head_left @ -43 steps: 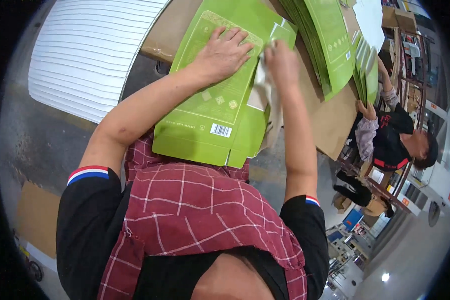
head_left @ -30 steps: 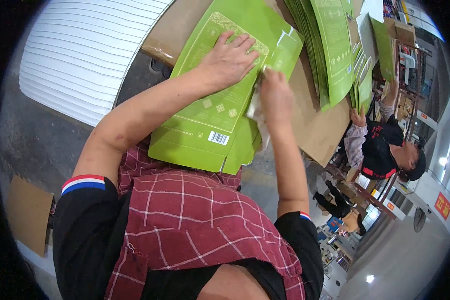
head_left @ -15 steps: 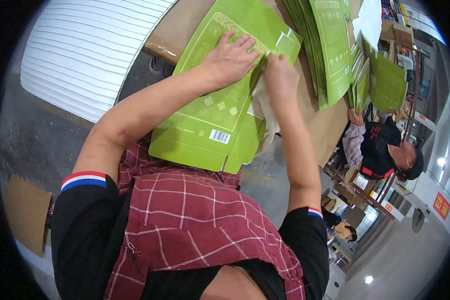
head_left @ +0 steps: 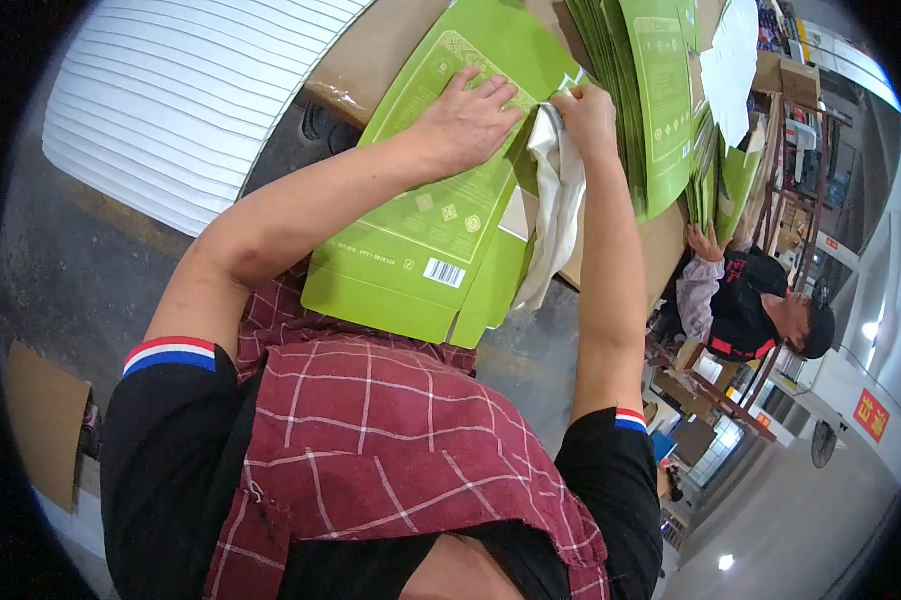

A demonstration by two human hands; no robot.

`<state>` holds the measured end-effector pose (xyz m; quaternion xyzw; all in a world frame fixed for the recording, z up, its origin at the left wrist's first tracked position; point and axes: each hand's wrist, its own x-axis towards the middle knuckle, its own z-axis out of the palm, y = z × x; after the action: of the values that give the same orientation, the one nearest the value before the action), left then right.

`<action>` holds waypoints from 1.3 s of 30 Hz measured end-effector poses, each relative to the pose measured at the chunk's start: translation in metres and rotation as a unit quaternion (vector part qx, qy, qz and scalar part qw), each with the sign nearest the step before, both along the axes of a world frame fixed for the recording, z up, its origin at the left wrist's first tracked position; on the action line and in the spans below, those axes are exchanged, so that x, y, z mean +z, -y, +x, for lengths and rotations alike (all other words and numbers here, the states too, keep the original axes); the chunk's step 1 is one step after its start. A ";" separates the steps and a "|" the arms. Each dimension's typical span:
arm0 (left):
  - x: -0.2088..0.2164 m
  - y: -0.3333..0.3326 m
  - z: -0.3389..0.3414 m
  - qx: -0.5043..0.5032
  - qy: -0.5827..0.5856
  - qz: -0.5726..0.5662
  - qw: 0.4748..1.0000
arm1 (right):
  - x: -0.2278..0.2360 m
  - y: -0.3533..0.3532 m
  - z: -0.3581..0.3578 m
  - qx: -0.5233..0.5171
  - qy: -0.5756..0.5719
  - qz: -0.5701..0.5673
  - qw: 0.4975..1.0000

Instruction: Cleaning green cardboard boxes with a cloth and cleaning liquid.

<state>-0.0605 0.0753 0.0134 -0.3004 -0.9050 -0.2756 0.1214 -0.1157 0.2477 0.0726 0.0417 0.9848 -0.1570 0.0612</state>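
Note:
A flat green printed carton sheet (head_left: 390, 265) lies in front of me at the table's near edge, its lower end over my lap. My left hand (head_left: 467, 125) rests on its upper half with fingers stretched out. At the sheet's right edge my right hand (head_left: 584, 115) is closed with a whitish cloth (head_left: 552, 200) in its grip. The cloth hangs in a long fold along the edge and hides part of the sheet there.
More green carton sheets (head_left: 660, 125) stand in a stack at the right. Beyond them, a co-worker (head_left: 755, 305) has a hand on other green sheets. A large stack of white sheets (head_left: 185, 110) is at the left, by brown cardboard (head_left: 365, 65) on the table.
My right hand has shifted slightly up and right with the cloth, which shows more fully now. My left hand has stayed in place. The co-worker's green sheet has been lowered.

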 end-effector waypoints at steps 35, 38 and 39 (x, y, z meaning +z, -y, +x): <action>-0.008 0.000 0.002 0.001 0.016 0.005 1.000 | -0.013 0.036 0.115 0.146 -0.150 0.178 0.962; -0.007 -0.002 0.001 0.003 0.006 0.007 1.000 | -0.014 0.030 0.132 0.214 -0.221 0.134 0.942; -0.006 -0.001 0.003 0.009 0.002 0.007 1.000 | -0.012 0.030 0.131 0.202 -0.173 0.149 0.952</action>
<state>-0.0571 0.0760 0.0073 -0.2910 -0.9059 -0.2815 0.1241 0.0158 0.2172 0.0605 -0.1774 0.9803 0.0023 -0.0867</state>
